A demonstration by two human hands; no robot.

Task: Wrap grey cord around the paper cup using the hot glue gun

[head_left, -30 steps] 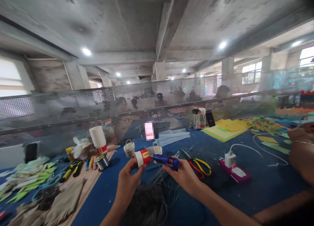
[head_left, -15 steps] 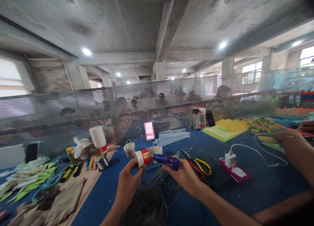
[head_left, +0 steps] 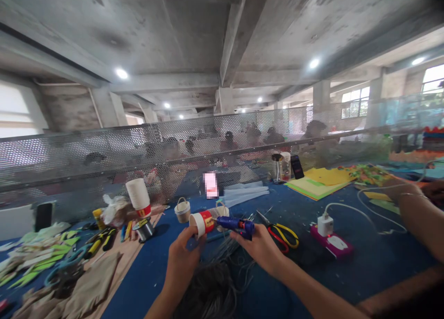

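Note:
My left hand (head_left: 185, 247) is closed on a red and white paper cup (head_left: 201, 223), tilted so that its rim faces left and toward me. My right hand (head_left: 262, 249) grips a blue glue gun (head_left: 239, 225), whose nozzle is at the cup's base end; whether they touch I cannot tell. Just behind the cup stands a pale small bucket (head_left: 222, 211), partly hidden. Another little bucket with a handle (head_left: 182, 211) is to its left. Right of my right hand lie scissors with red and yellow handles (head_left: 286, 236).
A stack of paper cups (head_left: 138, 196) leans by a wire spool (head_left: 144, 230). Gloves (head_left: 92, 282) and paper scraps lie left. A white charger (head_left: 325, 226) sits on a purple power strip (head_left: 335, 245). Another person's arm (head_left: 419, 217) is at right, beyond coloured paper sheets (head_left: 317, 185).
The paper cup has turned in my left hand, so more of its open rim shows. The glue gun stays nearly in place. The other person's arm has shifted slightly.

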